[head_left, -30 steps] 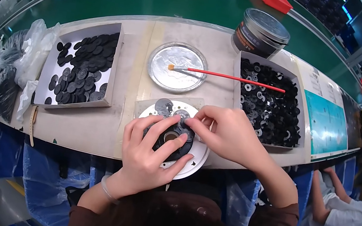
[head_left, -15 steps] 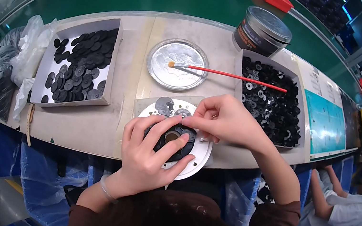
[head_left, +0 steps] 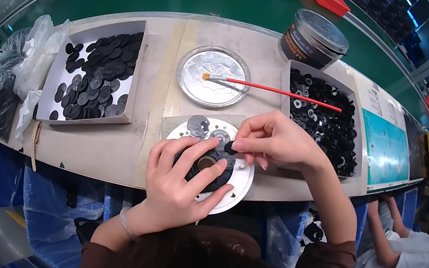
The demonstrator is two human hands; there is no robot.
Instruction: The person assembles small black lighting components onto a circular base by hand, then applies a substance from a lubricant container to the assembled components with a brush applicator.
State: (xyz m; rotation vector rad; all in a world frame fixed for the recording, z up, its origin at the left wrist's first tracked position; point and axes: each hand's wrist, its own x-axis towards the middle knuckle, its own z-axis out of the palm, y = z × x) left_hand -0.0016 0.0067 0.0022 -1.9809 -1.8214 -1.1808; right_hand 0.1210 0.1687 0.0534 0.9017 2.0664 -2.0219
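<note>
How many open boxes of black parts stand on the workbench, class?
2. One box of black discs stands at the left of the bench; the other box of black rings stands at the right, beyond the right hand. Bags at the far left may hide more.

Tabletop [head_left: 109, 144]: round plate [head_left: 237, 187] front-centre under both hands; foil dish [head_left: 200, 83] behind it w/ brush [head_left: 274, 90] across; disc tray [head_left: 93, 75] left, parts box [head_left: 323, 119] right, tin [head_left: 312, 36] behind box.
</note>
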